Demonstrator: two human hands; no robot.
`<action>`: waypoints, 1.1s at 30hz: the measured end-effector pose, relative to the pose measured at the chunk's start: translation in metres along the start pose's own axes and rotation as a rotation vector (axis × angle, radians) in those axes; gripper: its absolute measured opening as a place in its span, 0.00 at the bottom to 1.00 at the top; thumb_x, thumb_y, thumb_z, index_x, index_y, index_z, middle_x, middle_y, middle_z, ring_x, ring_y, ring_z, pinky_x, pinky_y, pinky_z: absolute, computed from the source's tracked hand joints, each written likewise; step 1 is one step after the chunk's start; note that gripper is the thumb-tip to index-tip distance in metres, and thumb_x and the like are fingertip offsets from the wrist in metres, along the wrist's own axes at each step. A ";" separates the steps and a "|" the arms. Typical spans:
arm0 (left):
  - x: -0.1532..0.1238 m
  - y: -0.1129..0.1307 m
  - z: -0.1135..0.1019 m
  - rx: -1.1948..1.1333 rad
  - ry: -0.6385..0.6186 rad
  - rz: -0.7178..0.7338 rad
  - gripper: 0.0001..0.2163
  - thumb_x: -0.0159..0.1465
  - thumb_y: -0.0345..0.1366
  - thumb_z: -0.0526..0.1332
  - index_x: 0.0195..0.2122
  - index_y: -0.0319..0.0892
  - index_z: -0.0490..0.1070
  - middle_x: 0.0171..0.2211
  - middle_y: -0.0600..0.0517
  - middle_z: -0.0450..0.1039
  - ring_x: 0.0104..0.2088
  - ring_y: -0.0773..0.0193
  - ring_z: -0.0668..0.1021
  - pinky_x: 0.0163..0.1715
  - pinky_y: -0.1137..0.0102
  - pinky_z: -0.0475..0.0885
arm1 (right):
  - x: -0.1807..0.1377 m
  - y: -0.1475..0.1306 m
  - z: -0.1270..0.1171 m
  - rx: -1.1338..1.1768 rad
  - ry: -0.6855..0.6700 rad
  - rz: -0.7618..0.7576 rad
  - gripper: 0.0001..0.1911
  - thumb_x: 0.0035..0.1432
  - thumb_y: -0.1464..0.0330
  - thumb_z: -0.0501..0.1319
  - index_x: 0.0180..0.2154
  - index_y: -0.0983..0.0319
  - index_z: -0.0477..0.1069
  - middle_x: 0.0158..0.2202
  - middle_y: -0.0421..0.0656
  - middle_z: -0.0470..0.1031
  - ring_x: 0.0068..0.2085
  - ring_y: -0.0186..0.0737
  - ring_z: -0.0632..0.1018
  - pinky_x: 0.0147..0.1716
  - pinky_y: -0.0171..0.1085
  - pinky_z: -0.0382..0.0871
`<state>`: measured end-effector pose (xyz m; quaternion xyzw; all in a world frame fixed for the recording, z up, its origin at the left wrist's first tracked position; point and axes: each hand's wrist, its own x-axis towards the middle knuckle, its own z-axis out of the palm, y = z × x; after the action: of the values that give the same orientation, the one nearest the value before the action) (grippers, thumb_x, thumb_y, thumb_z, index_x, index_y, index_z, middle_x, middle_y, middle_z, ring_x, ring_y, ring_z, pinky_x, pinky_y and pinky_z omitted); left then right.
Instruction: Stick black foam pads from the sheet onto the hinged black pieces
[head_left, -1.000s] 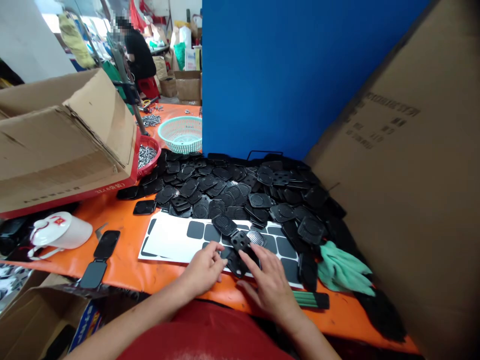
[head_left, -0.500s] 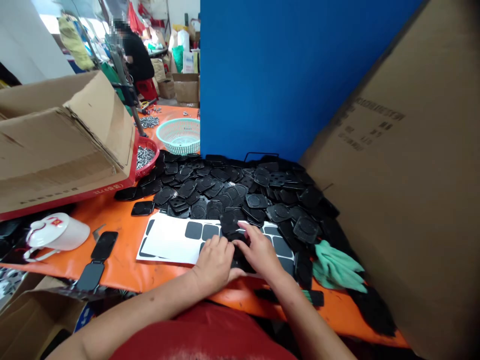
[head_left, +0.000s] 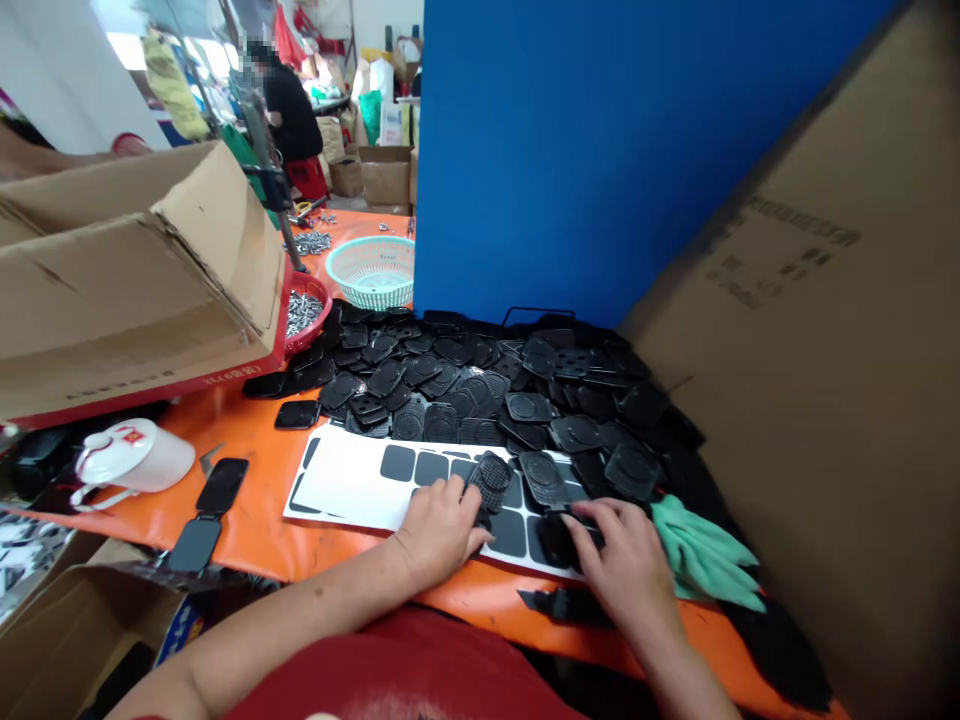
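A white backing sheet (head_left: 341,485) with black rounded-square stickers lies on the orange table (head_left: 247,530) in front of me. Behind it spreads a heap of several black plastic plates (head_left: 480,375). My left hand (head_left: 442,525) rests on the sheet with curled fingers, pinching a ribbed black plate (head_left: 491,478) at its fingertips. My right hand (head_left: 626,560) lies further right, fingers stretched flat over a black piece (head_left: 556,540) at the sheet's right end. Another ribbed plate (head_left: 541,472) sits between the hands.
A green glove (head_left: 701,560) lies right of my right hand. A large cardboard sheet (head_left: 825,400) leans at right, a blue partition (head_left: 562,150) stands behind. Left: open carton (head_left: 135,280), red basket of metal parts (head_left: 304,310), teal basket (head_left: 371,270), white cup (head_left: 131,460). A person (head_left: 289,95) sits far back.
My right hand has moved right, from the sheet's middle to its right end. My left hand has stayed near the middle, now pinching a ribbed plate. The camera view shifted slightly.
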<state>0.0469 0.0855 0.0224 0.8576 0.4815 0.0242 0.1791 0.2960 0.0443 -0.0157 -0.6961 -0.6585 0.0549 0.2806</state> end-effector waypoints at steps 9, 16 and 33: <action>-0.044 -0.071 -0.056 0.076 0.183 -0.288 0.13 0.66 0.40 0.54 0.47 0.38 0.68 0.44 0.40 0.70 0.45 0.48 0.71 0.45 0.57 0.67 | -0.005 -0.111 0.038 0.124 -0.235 -0.602 0.18 0.58 0.64 0.62 0.50 0.60 0.71 0.52 0.52 0.71 0.56 0.55 0.68 0.53 0.53 0.64; -0.105 -0.087 -0.072 -0.410 -0.080 -0.466 0.13 0.61 0.46 0.59 0.38 0.43 0.71 0.33 0.49 0.75 0.32 0.59 0.75 0.31 0.68 0.64 | 0.002 -0.144 0.073 0.089 -0.349 -0.676 0.20 0.59 0.75 0.57 0.53 0.60 0.70 0.52 0.49 0.75 0.52 0.53 0.71 0.51 0.53 0.64; -0.091 -0.058 -0.015 -1.602 0.285 -0.614 0.21 0.54 0.48 0.68 0.42 0.40 0.73 0.44 0.42 0.78 0.53 0.48 0.74 0.53 0.58 0.68 | -0.008 -0.110 0.065 0.447 -0.193 -0.735 0.14 0.58 0.78 0.56 0.45 0.59 0.69 0.42 0.47 0.77 0.43 0.43 0.77 0.54 0.56 0.65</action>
<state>-0.0524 0.0413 0.0295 0.2945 0.5473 0.4136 0.6653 0.1686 0.0547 -0.0219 -0.3297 -0.8574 0.1574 0.3624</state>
